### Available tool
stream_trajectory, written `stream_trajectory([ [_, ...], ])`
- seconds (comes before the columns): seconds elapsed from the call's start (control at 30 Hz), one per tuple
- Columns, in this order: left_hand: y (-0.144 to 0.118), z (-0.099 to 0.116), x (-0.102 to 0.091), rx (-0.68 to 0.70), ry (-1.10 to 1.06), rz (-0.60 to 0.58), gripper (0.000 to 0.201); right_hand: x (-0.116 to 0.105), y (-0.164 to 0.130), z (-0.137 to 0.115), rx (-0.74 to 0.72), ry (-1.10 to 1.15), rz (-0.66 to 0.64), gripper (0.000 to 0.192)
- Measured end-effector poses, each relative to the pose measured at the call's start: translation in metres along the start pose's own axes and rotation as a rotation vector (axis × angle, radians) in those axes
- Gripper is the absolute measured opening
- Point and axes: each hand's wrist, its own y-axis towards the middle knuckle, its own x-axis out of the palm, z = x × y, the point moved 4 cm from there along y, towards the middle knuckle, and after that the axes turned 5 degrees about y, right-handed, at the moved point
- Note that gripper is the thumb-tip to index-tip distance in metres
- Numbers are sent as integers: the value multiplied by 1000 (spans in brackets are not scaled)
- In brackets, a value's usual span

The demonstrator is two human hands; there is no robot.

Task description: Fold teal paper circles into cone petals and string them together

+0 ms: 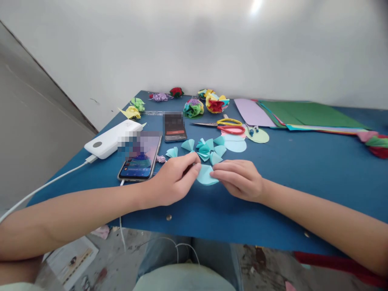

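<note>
One lt-blue paper pc (206,176): L hand (171,180) pinches its L edge, thumb vs. fingers; R hand (241,180) half-curled, tips on R edge, can't tell if gripping.

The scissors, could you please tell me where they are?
In the head view, the scissors lie just right of centre, beyond the right hand, with the smaller phone to their left.

phones (175,127): 2 | power bank (109,139): 1 | scissors (218,124): 1 pair | held paper piece (206,176): 1
</note>
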Motion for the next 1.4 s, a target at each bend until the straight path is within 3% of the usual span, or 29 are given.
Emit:
stream_trajectory([
  [0.13,1,0,6,38,18,-62,13,1,4,-4,34,7,-15,23],
  [0.33,-1,-3,9,37,1,-27,15,6,5,0,429,263,121,18],
  [0.47,-1,-4,9,28,8,14,15,10,4,7,570,368,79,9],
  [0.7,2,-2,8,3,-52,-21,28,12,3,12,654,429,69,7],
  [0.9,1,-2,7,49,-8,77,17,13,2,13,656,491,83,7],
  [1.13,0,-1,7,142,87,99,16,13,2,12,652,505,59,10],
  [1.4,1,1,8,113,154,-27,20,14,5,4,598,466,2,10],
])
